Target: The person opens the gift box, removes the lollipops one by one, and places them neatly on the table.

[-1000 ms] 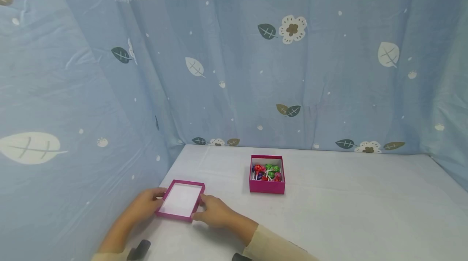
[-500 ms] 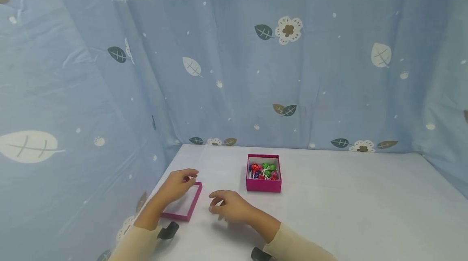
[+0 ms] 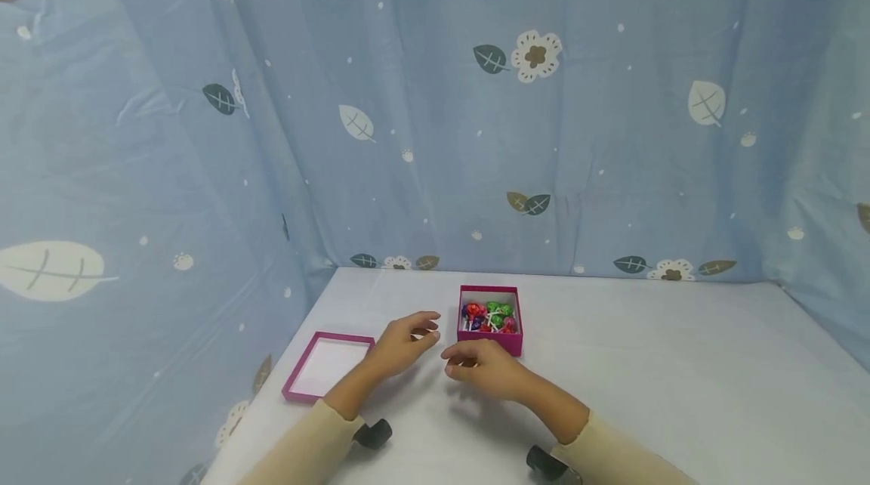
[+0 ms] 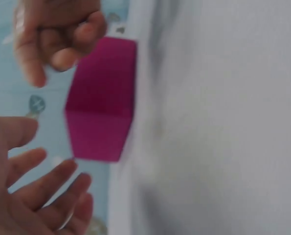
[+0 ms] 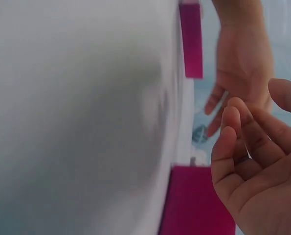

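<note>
A magenta box (image 3: 489, 345) with a white inside stands on the table, filled with several wrapped lollipops (image 3: 491, 316) in red, green and purple. My left hand (image 3: 401, 345) hovers to the left of the box, fingers loosely bent and holding nothing. Just in front of the box's near left corner, my right hand (image 3: 491, 370) is in the air with relaxed, empty fingers. Both hands look apart from the box in the head view. The magenta lid (image 3: 329, 366) lies inside up at the left, its right edge partly covered by my left hand and forearm.
A white-covered table (image 3: 646, 379) spreads out to the right of the box. Blue patterned curtain (image 3: 435, 130) hangs behind the table and along its left side. Dark wrist cameras (image 3: 374, 434) sit at the sleeves.
Both hands have let go of the lid, which stays lying on the table at the left. They have since moved right, close to the lollipop box.
</note>
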A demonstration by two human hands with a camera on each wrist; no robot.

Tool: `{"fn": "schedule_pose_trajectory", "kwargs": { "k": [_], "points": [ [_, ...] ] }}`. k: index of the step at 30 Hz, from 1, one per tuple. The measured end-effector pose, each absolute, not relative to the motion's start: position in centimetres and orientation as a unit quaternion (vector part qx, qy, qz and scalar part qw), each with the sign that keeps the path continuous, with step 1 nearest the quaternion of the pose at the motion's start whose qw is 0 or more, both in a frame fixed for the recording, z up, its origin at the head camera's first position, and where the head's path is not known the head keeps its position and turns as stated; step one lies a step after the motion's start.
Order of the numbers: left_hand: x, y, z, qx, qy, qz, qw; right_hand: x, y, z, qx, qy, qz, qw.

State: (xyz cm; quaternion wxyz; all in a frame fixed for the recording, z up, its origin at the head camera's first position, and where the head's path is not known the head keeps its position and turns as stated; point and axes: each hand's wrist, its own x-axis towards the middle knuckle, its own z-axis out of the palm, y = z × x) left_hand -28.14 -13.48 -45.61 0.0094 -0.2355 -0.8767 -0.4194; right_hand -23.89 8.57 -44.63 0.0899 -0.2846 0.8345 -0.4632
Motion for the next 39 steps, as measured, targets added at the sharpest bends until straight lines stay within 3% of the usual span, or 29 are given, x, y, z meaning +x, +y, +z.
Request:
{"fn": "schedule_pose_trajectory", "kwargs": {
  "k": [12, 24, 39],
  "points": [
    [-30.9, -9.4, -48.7, -0.146, -0.784, -0.602, -0.027, -26.0, 12.1, -43.1, -0.234, 0.842, -0.482, 0.069],
    [-30.8, -8.6, -50.2, -0.18, -0.821, -0.541, -0.007, -29.1, 13.0, -42.7, -0.178, 0.851, -0.494, 0.018],
    [-30.6, -8.8, -50.1, -0.189, -0.828, -0.527, -0.015, -33.2, 10.9, -43.9, -0.151, 0.922, -0.357, -0.02]
  ]
}}
